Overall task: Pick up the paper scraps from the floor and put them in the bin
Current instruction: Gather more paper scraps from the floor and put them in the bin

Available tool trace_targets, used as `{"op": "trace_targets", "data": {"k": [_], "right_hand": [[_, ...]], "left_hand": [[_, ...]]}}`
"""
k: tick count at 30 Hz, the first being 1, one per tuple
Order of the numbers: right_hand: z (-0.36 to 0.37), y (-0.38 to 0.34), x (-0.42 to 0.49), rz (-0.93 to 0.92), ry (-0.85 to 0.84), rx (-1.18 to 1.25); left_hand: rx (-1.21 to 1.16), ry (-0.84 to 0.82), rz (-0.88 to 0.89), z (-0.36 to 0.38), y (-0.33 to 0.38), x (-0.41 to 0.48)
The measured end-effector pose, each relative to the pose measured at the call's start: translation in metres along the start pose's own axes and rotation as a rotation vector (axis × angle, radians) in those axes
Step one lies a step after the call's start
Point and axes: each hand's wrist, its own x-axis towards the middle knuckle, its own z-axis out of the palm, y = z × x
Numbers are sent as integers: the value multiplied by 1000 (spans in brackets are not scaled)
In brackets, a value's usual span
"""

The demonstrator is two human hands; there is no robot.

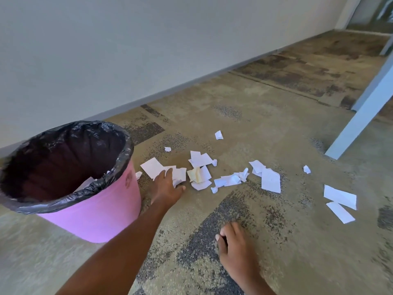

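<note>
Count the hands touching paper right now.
1: the left hand, on the scraps beside the bin. The right hand is at bare floor; paper under its palm could be hidden.

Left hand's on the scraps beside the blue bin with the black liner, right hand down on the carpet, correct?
No: the head view shows the bin is pink, not blue. The rest holds: left hand on the paper scraps, black liner, right hand on the carpet.
</note>
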Motion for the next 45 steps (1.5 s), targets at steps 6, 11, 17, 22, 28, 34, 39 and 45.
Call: {"op": "trace_targets", "data": {"k": [6, 11, 17, 22, 28, 34, 39, 45], "right_hand": [[8, 4, 24, 104, -99, 22], [9, 0, 73, 105, -169, 42], [14, -20, 142, 15, -137, -80], [30, -29, 186, -41, -326, -168], [43, -30, 204, -144, -419, -264], [41, -40, 196, -125, -354, -284], [32, -51, 174, -148, -329, -321], [23, -55, 144, -162, -306, -318]], "left_hand": [[177, -33, 7, 25, -6, 15], [265, 95, 53, 29, -9, 15], [108, 290, 120, 52, -18, -15], [44, 359, 122, 54, -16, -17], [-44, 391, 94, 56, -20, -11], [-41, 422, 103, 56, -21, -11], [51, 373, 135, 56, -25, -15], [-129, 305, 175, 48, -12, -50]]}}
